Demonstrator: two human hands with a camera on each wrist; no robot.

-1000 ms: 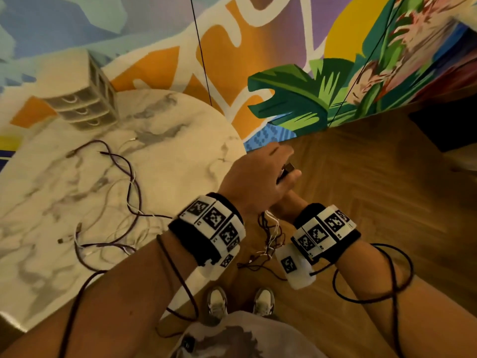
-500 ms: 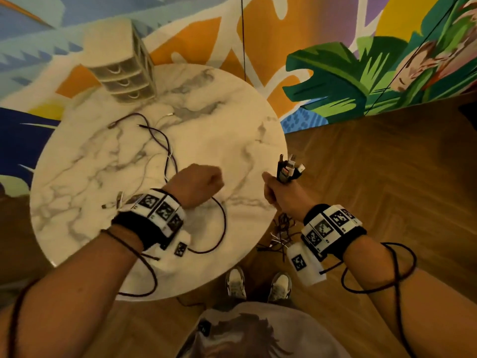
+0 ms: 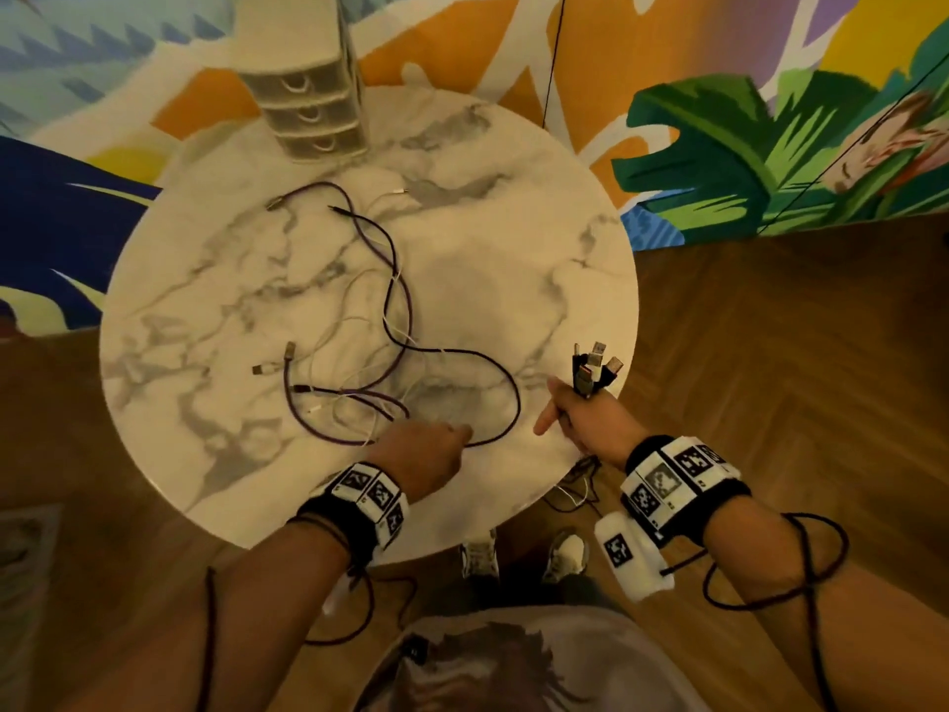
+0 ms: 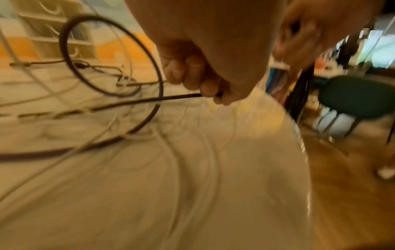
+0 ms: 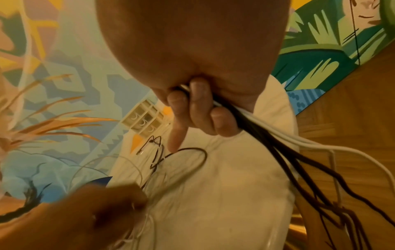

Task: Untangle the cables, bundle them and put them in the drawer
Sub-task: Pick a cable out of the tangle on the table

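Observation:
Dark purple cables (image 3: 395, 280) and thin white cables (image 3: 354, 321) lie tangled across the round marble table (image 3: 513, 238). My left hand (image 3: 426, 449) is at the table's near edge and grips one dark cable (image 4: 149, 99), which loops away from my curled fingers. My right hand (image 3: 580, 418) holds a bundle of cables (image 5: 245, 121) over the table's right edge. Their plugs (image 3: 595, 367) stick up from the fist and the loose ends (image 5: 342, 194) hang below it. The right forefinger (image 5: 177, 137) points out toward the table. A small white drawer unit (image 3: 308, 84) stands at the table's far edge, drawers closed.
A painted mural wall (image 3: 770, 146) runs behind the table. Wood floor (image 3: 770, 352) lies to the right, and a dark chair (image 4: 359, 96) stands beyond the table. My shoes (image 3: 524, 552) are just under the near edge. Wrist-camera leads (image 3: 801, 557) loop along both forearms.
My left hand left the right hand, crossed to the table and took hold of a dark cable near the front edge. The right hand stayed at the table's right edge with the bundle.

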